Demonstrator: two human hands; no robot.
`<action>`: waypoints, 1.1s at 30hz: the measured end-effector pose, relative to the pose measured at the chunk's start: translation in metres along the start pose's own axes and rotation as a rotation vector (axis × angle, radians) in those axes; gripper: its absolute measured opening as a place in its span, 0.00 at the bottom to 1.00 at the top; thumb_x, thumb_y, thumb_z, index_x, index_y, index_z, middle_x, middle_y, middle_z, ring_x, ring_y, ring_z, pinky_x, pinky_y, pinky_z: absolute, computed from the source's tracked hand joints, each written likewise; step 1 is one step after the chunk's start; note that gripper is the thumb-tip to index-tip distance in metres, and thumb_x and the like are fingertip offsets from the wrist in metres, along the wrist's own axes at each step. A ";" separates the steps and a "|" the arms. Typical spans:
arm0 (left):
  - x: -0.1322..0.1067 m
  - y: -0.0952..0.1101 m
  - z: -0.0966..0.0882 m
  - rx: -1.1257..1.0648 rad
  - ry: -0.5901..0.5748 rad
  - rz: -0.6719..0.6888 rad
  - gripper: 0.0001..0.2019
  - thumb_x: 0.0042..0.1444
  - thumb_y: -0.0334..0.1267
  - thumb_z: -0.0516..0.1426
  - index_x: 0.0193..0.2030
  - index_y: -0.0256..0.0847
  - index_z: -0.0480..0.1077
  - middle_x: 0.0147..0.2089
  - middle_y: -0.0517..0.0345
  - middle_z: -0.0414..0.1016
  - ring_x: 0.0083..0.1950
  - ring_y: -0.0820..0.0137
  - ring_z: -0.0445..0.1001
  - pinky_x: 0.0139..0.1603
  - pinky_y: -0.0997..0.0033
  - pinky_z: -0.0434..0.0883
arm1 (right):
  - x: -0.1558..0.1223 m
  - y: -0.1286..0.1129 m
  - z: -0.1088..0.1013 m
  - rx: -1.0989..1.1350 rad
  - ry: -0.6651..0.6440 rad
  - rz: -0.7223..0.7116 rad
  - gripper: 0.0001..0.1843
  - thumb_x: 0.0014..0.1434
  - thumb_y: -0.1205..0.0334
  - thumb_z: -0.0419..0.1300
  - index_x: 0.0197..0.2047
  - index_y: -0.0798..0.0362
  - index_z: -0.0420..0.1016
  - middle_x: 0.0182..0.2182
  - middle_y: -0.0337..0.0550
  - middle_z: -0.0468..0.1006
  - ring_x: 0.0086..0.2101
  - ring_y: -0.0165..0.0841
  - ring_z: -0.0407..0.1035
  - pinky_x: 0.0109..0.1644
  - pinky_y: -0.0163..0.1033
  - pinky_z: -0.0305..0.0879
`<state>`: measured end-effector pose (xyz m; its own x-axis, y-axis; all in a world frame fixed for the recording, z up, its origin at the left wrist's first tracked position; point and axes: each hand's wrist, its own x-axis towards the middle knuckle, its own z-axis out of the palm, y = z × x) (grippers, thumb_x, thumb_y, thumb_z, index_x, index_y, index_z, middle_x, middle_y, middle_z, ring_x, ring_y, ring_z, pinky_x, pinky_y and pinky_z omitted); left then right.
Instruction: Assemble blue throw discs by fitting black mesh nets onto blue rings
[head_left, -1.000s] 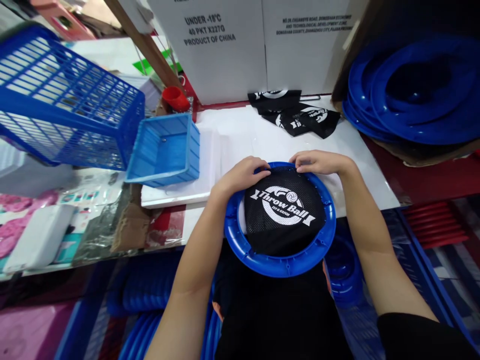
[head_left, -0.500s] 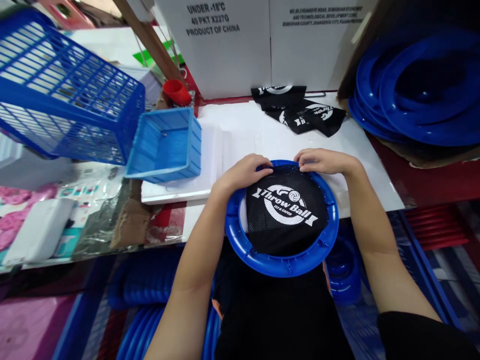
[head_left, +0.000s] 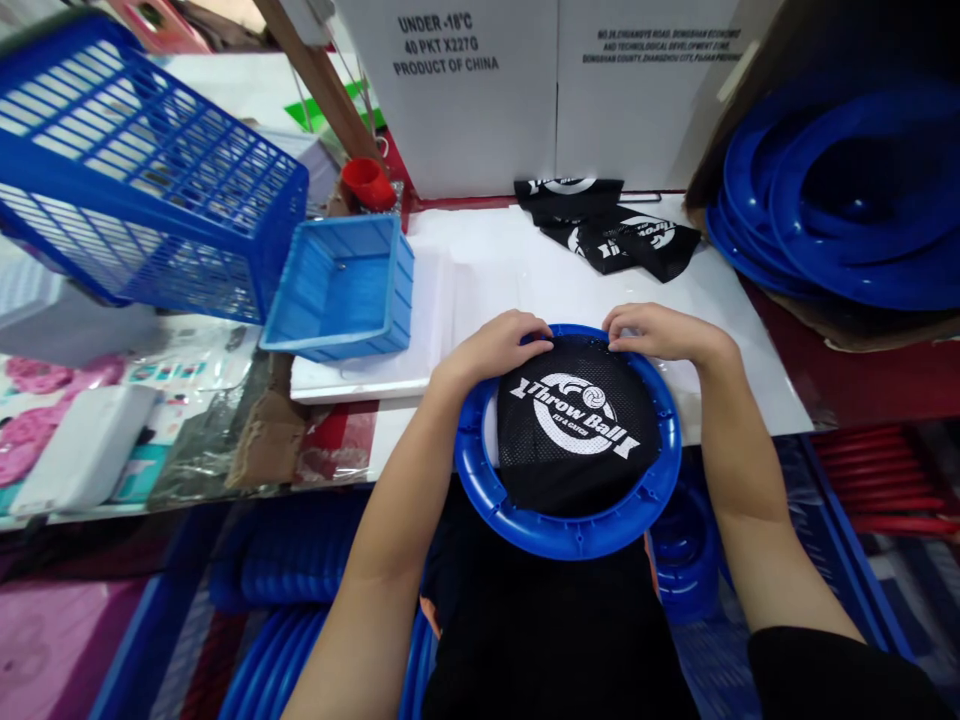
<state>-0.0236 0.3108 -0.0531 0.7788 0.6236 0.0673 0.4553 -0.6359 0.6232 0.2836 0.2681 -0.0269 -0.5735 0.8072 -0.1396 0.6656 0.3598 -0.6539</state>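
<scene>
A blue plastic ring (head_left: 517, 515) lies at the near edge of a white board (head_left: 510, 270), partly over my lap. A black mesh net (head_left: 577, 430) printed "Throw Ball" is laid across the ring. My left hand (head_left: 491, 350) has its fingers curled over the net's far-left edge at the ring's rim. My right hand (head_left: 660, 333) pinches the net's far-right edge against the rim. Both hands are closed on the net.
More black nets (head_left: 607, 225) lie at the back of the board. Stacked blue rings (head_left: 840, 200) rest at the right, others below near my knees (head_left: 300, 590). A small light-blue tray (head_left: 345, 290), a large blue basket (head_left: 135, 180), a red cup (head_left: 367, 182) and white cartons (head_left: 540, 90) surround the board.
The view has shifted slightly. Both hands stay at the net's far edge on the ring, with only small finger movements.
</scene>
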 end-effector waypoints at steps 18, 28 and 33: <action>0.002 0.001 0.003 -0.139 0.116 -0.120 0.08 0.65 0.38 0.58 0.39 0.41 0.79 0.40 0.54 0.84 0.42 0.65 0.79 0.47 0.63 0.72 | 0.033 -0.006 0.032 0.066 0.176 -0.139 0.16 0.70 0.47 0.58 0.39 0.50 0.77 0.54 0.52 0.83 0.55 0.46 0.76 0.66 0.57 0.69; 0.005 0.000 0.007 -0.208 0.140 -0.175 0.08 0.63 0.39 0.58 0.37 0.41 0.78 0.40 0.54 0.84 0.43 0.64 0.79 0.48 0.61 0.73 | 0.042 -0.002 0.031 0.109 0.193 -0.119 0.16 0.66 0.46 0.60 0.38 0.50 0.77 0.44 0.48 0.82 0.46 0.43 0.75 0.59 0.51 0.69; 0.010 0.002 0.012 -0.161 0.173 -0.222 0.09 0.63 0.38 0.57 0.37 0.40 0.79 0.40 0.51 0.85 0.43 0.62 0.79 0.50 0.60 0.73 | 0.046 0.000 0.034 0.136 0.232 -0.102 0.16 0.65 0.47 0.60 0.35 0.51 0.78 0.41 0.47 0.81 0.44 0.41 0.74 0.55 0.49 0.69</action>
<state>-0.0099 0.3103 -0.0608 0.5770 0.8158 0.0383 0.5214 -0.4040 0.7516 0.2410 0.2888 -0.0588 -0.4990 0.8613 0.0959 0.5307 0.3912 -0.7519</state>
